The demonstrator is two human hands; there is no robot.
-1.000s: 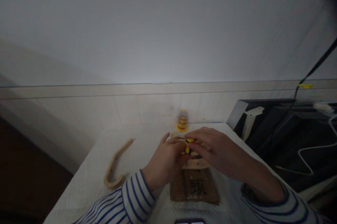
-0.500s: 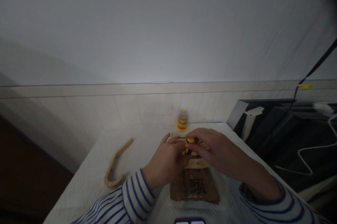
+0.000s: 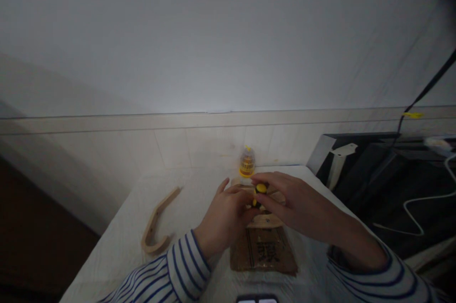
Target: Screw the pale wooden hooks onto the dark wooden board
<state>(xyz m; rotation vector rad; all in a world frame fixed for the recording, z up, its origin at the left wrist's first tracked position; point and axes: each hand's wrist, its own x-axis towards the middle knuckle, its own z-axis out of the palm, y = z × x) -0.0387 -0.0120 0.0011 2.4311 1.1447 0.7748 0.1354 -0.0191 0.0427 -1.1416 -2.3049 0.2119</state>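
A small yellow and black screwdriver [image 3: 261, 188] is between my hands, its rounded yellow end facing up towards me. My right hand [image 3: 292, 198] is closed on that end with thumb and fingers. My left hand [image 3: 228, 213] pinches lower down the screwdriver, with one finger raised apart from the others. What the tool's tip touches is hidden by the fingers. Below and behind the hands lie pale wooden parts [image 3: 267, 221], partly covered. Closer to me is a flat brown packet [image 3: 263, 253] with dark characters printed on it.
A hook-shaped wooden piece [image 3: 154, 224] lies on the white-covered table [image 3: 117, 241] at left. A clear, yellow-based bit case [image 3: 247, 163] stands near the wall. A phone-like device [image 3: 257, 298] shows at the front edge. Dark panels [image 3: 377, 189] and a white cable [image 3: 406, 205] are at right.
My right hand has turned the screwdriver slightly, so more of its yellow end shows. My left hand stays nearly in place.
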